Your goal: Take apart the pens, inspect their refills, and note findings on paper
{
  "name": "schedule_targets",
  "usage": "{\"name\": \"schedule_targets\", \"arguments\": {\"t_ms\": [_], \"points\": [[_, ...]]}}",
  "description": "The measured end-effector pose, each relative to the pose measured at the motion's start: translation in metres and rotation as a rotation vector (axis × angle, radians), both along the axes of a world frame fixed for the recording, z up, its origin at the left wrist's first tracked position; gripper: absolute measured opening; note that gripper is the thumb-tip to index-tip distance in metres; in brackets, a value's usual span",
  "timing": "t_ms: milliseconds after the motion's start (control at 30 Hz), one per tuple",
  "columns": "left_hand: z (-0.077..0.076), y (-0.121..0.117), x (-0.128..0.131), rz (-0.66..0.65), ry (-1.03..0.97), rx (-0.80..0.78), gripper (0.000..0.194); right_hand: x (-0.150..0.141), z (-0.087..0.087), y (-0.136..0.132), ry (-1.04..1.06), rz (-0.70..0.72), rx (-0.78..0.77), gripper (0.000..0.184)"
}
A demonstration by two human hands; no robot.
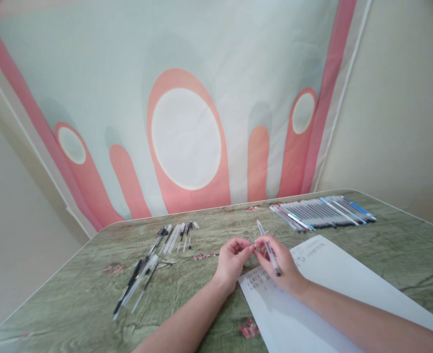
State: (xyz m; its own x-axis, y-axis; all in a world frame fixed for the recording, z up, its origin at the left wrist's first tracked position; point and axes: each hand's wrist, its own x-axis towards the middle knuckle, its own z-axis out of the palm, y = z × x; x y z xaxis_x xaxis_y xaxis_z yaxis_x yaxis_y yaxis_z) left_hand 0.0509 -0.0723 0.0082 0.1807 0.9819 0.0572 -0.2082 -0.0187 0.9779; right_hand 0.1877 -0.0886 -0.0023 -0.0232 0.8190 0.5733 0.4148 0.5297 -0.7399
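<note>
My right hand [278, 262] holds a clear-barrelled pen [270, 250] that slants across its fingers, with the dark end towards me. Thumb and fingertips of my left hand [234, 260] are pinched together, touching the fingertips of my right. Whatever lies between those fingertips is too small to make out. Both hands are over the near-left corner area of a white sheet of paper [326, 294], which bears handwriting along its far-left side. My right forearm passes across the sheet.
Many pens lie in a neat row [323, 213] at the back right of the wood-patterned table [73, 294]. Loose pen parts [174, 238] and refills are spread to the left, with a longer pile [139, 282] nearer me. A patterned cloth [187, 137] hangs behind the table.
</note>
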Motion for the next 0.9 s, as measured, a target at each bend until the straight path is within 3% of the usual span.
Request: {"name": "schedule_targets", "arguments": {"t_ms": [267, 467, 667, 900], "points": [[0.001, 0.001, -0.001, 0.026, -0.074, -0.023, 0.023, 0.0, 0.004, -0.002, 0.022, 0.019, -0.021, 0.015], [-0.003, 0.009, -0.008, 0.035, -0.198, -0.106, 0.021, 0.003, 0.012, -0.011, 0.04, 0.122, -0.065, 0.026], [-0.006, 0.019, -0.015, 0.079, -0.421, -0.238, 0.017, 0.001, 0.015, -0.016, -0.064, 0.259, 0.056, 0.03], [-0.005, 0.022, -0.019, 0.082, -0.553, -0.367, 0.016, -0.001, 0.016, -0.016, -0.165, 0.277, 0.092, 0.035]]}}
